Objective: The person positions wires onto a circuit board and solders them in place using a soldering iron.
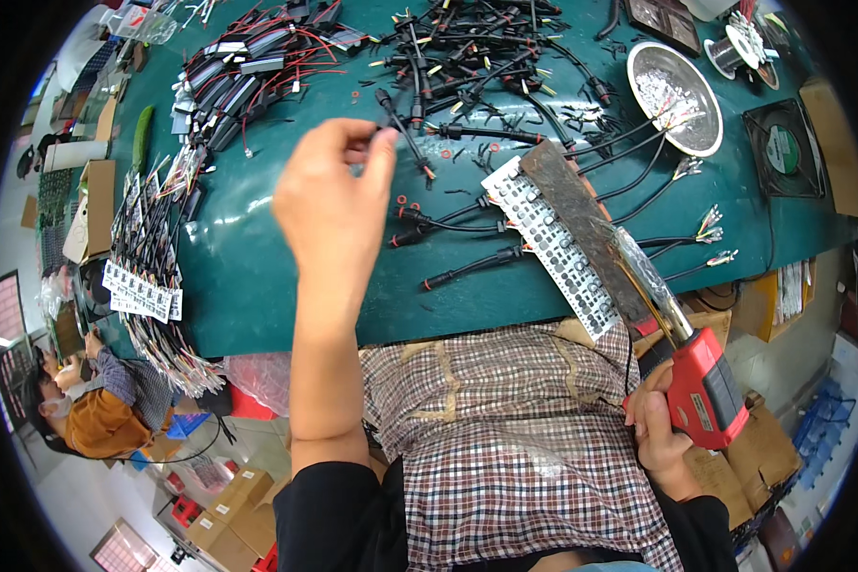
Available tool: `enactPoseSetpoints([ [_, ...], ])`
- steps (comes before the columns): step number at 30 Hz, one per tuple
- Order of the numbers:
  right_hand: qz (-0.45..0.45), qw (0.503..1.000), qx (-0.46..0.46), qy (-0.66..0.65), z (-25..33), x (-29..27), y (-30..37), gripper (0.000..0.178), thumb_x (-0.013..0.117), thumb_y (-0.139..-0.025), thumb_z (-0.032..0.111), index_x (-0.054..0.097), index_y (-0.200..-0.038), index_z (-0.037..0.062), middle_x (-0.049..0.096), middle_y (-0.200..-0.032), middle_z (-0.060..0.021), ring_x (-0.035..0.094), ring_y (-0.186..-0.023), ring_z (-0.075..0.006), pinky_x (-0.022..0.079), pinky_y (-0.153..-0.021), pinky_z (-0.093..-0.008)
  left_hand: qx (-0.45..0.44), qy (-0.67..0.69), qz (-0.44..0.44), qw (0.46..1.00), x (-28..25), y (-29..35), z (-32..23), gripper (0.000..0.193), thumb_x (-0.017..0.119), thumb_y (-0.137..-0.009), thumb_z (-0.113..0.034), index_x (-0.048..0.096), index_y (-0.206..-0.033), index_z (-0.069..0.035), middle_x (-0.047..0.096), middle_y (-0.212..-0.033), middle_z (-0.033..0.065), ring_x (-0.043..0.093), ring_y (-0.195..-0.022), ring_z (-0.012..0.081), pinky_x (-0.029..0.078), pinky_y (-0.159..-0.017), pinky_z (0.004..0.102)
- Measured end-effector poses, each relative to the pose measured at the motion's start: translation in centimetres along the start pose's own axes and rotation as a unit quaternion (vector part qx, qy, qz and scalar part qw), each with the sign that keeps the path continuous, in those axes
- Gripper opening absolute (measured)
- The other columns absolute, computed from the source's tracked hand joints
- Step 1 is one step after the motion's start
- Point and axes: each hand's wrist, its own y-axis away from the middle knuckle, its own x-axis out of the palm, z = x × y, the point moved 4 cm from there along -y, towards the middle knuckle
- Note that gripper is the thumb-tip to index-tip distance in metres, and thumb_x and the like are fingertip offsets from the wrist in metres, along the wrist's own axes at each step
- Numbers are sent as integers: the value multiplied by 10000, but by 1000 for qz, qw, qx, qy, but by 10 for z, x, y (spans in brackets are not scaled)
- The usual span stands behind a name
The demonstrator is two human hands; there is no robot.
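Observation:
My left hand is raised over the table with its fingertips pinched at a short black cable with connector ends. Gripped low at the right, my right hand holds a red and black soldering gun. Its long metal barrel reaches up to a dark, worn bar. That bar lies along a white circuit board panel with rows of black parts. Black cables with connectors lie at the panel's left edge; others, with stripped wire ends, extend on the right.
Piled black cables and grey modules with red wires cover the far side. A metal bowl, solder spool and fan stand at right. Wired boards lie left; a co-worker sits beyond.

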Motion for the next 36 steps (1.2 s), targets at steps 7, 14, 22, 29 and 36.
enactPoseSetpoints([
  [7, 1, 1000, -19, 2, 10, 5, -9, 172, 539, -1036, 155, 412, -966, 63, 463, -821, -55, 393, -502, -80, 419, -516, -271, 45, 245, -175, 953, -45, -16, -19, 178, 769, -913, -4, 707, -1073, 44, 754, -1001, 108, 717, -877, 133, 586, -809, 253],
  [14, -5, 1000, -20, 9, 6, 3, -5, 209, 574, -1023, 181, 408, -955, 74, 468, -812, -53, 397, -491, -78, 415, -502, -264, 38, 360, -194, 912, -71, -9, -22, 260, 665, -1008, -68, 635, -1194, 112, 749, -1088, 216, 747, -926, 222, 595, -809, 279],
  [22, 8, 999, -40, 20, 11, 5, -12, 169, 548, -1020, 155, 408, -972, 72, 462, -809, -52, 399, -493, -78, 426, -503, -272, -55, 416, 220, 881, -20, 58, -60, 129, 776, -892, -1, 709, -1002, 6, 751, -951, 83, 671, -723, 97, 539, -655, 222],
  [29, -5, 998, -17, 52, 29, 15, -25, 95, 619, -962, 55, 528, -982, 34, 543, -809, -55, 520, -598, -133, 468, -568, -306, -38, 419, 407, 811, 14, 119, -81, 182, 630, -1021, -66, 735, -1155, 1, 622, -868, 7, 584, -720, 56, 441, -601, 192],
  [36, 26, 986, -43, 162, 48, 33, -46, 158, 719, -928, 19, 603, -1033, 43, 593, -872, -16, 577, -759, -98, 464, -651, -273, -118, 462, 422, 771, 12, 133, -81, 204, 678, -989, -49, 715, -1179, 18, 677, -944, 31, 619, -763, 60, 482, -660, 207],
])
